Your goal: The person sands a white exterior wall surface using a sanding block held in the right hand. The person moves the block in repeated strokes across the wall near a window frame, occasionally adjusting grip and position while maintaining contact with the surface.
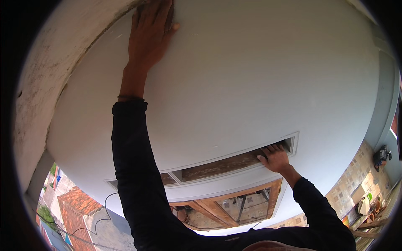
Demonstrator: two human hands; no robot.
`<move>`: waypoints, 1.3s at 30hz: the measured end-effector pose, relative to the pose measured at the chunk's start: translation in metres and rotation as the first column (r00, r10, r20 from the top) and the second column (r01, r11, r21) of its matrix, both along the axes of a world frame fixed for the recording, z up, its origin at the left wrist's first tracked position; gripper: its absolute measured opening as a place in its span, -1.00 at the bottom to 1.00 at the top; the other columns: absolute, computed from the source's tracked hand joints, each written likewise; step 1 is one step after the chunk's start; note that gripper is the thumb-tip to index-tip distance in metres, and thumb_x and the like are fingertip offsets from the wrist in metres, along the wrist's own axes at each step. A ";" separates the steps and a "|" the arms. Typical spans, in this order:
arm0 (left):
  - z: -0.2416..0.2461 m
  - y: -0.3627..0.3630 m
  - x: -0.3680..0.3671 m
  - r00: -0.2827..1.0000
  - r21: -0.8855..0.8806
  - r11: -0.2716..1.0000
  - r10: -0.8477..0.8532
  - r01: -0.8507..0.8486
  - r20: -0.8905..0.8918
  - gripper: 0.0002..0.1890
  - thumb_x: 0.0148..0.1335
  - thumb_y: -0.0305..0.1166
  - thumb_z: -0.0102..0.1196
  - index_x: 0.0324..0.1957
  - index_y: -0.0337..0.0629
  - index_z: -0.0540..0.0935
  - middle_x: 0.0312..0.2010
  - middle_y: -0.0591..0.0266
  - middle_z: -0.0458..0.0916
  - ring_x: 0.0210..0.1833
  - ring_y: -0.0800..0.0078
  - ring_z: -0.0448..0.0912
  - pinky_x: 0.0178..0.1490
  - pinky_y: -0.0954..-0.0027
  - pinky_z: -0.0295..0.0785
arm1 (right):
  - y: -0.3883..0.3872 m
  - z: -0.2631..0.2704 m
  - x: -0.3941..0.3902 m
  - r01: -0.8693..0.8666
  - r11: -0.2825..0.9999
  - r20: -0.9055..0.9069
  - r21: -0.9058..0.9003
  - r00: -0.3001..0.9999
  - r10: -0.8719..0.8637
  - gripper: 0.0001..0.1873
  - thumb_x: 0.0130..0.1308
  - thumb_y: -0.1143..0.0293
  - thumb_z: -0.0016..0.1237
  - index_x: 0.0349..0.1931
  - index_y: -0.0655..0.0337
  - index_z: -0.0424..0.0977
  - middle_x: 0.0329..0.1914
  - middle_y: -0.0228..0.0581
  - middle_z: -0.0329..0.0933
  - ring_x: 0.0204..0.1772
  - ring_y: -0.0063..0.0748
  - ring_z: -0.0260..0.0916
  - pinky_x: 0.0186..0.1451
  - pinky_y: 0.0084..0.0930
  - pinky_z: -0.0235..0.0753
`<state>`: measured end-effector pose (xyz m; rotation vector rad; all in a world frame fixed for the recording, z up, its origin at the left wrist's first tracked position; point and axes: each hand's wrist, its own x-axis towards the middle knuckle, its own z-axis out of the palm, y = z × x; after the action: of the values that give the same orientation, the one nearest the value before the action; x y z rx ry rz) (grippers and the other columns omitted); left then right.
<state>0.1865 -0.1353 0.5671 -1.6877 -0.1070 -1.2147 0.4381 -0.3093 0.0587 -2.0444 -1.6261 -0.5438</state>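
My left hand is raised to the top of the view, laid against a pale grey painted wall. Under its fingers sits a dark brown flat pad, mostly covered by the hand and cut off by the picture's edge; what it is made of is unclear. Lower down on the right, my right hand hooks its fingers into a long framed vent opening in the wall. Its palm rests at the opening's lower edge, near the right end.
Below the opening is a wood-framed window with reflecting glass. A rough, stained concrete edge runs along the upper left. Bottom left, a cable hangs above brick rooftops. Potted plants stand on patterned floor tiles far below right.
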 end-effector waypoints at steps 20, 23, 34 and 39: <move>-0.040 0.031 -0.001 0.821 -0.176 0.984 0.103 -0.004 0.562 -0.27 0.58 0.09 -0.24 0.56 -0.23 0.13 0.55 -0.26 0.13 0.57 -0.24 0.12 0.52 -0.33 -0.02 | -0.001 0.003 -0.004 0.029 0.999 -0.038 -0.034 0.999 -0.030 -0.32 0.53 -0.21 -0.23 0.22 0.23 0.55 0.28 -0.01 0.54 0.39 -0.02 0.43 0.44 0.14 0.30; -0.052 0.013 0.028 0.849 -0.147 0.989 0.071 0.008 0.524 -0.27 0.58 0.08 -0.24 0.57 -0.20 0.11 0.55 -0.23 0.11 0.58 -0.24 0.09 0.53 -0.35 -0.05 | -0.002 0.001 -0.004 0.016 1.000 -0.034 -0.024 0.999 -0.016 -0.31 0.53 -0.22 -0.24 0.20 0.25 0.56 0.26 -0.01 0.55 0.37 -0.03 0.44 0.43 0.13 0.31; -0.058 -0.044 0.120 0.917 -0.066 0.998 0.020 0.007 0.398 -0.24 0.53 0.07 -0.10 0.55 -0.27 0.18 0.53 -0.27 0.16 0.58 -0.23 0.10 0.49 -0.43 0.00 | -0.002 -0.002 -0.002 0.007 1.000 -0.046 0.002 0.999 -0.006 -0.32 0.55 -0.22 -0.27 0.13 0.26 0.59 0.21 -0.03 0.56 0.35 -0.06 0.44 0.40 0.08 0.32; -0.045 -0.059 0.156 0.940 -0.014 0.999 -0.026 0.032 0.340 -0.22 0.51 0.09 -0.06 0.54 -0.25 0.19 0.51 -0.27 0.20 0.58 -0.21 0.12 0.49 -0.44 0.00 | -0.003 0.000 -0.001 -0.022 0.996 -0.006 0.091 1.000 0.023 -0.35 0.54 -0.20 -0.19 -0.01 0.29 0.66 0.09 0.06 0.61 0.18 0.07 0.57 0.24 0.12 0.47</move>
<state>0.3423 -0.1944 0.5219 -1.4850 -0.3067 -1.5242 0.4369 -0.3128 0.0589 -1.9575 -1.5885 -0.5909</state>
